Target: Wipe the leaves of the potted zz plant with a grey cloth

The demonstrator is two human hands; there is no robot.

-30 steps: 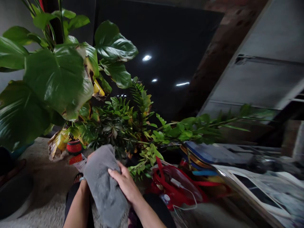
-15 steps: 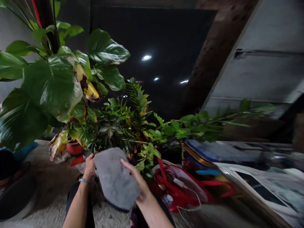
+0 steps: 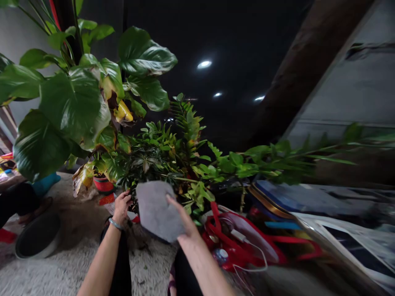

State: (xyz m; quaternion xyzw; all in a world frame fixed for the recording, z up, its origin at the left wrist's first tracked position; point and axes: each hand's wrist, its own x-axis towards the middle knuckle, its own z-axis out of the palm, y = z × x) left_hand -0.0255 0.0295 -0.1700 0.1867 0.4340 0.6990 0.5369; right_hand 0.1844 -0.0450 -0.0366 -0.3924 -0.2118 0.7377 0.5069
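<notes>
A flat grey slab [image 3: 157, 209] with an angular outline is tilted in front of the potted plants. My right hand [image 3: 185, 226] grips it at the right edge, one finger lying over its upper face; the other fingers are hidden behind it. My left hand [image 3: 122, 206], with a bracelet on the wrist, is just left of the slab and apart from it. Its fingers are loosely curled and look open, with nothing visible in them.
Leafy plants [image 3: 148, 152] spread behind the slab, one in a red pot [image 3: 103, 185]. At right are a red bag [image 3: 259, 242] with a white cable and a white-framed object [image 3: 352, 242]. A dark basin [image 3: 38, 238] stands left, beside another person's leg [image 3: 18, 203].
My left hand has come off the slab's left edge. The slab stays in my right hand and sits slightly higher and further right in view. The whole scene has shifted right as the camera turned.
</notes>
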